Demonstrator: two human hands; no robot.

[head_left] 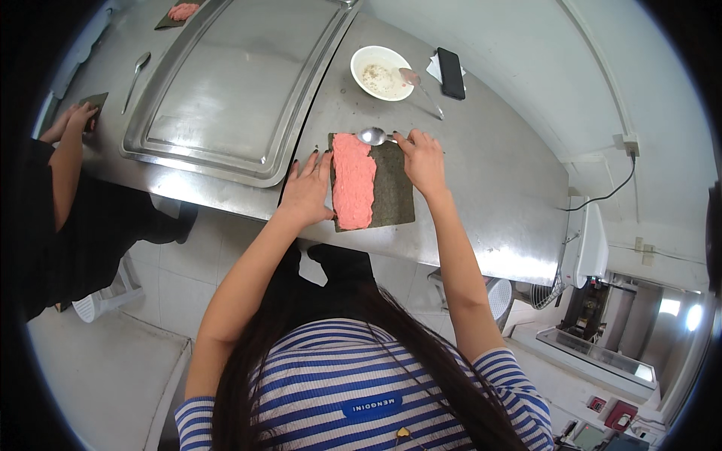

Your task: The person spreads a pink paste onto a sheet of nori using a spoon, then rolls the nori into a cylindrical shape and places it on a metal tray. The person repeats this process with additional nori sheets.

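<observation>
On the metal table in front of me lies a dark green nori sheet (pixel 394 188). A smooth strip of pink paste (pixel 353 184) covers its left part, while the right part is bare. My left hand (pixel 307 192) rests with fingers apart along the sheet's left edge. In my right hand (pixel 423 159) is a metal spoon (pixel 371 136), gripped by the handle. The spoon's bowl is at the top right corner of the paste. Part of the handle is hidden by my fingers.
Beyond the sheet stand a white bowl (pixel 361 63) with a second spoon (pixel 430 100) leaning in it and a black phone (pixel 450 73). A large metal tray (pixel 226 171) is to the left. Farther left, a co-worker's hands (pixel 71 120) touch another dark sheet near a spoon (pixel 136 79).
</observation>
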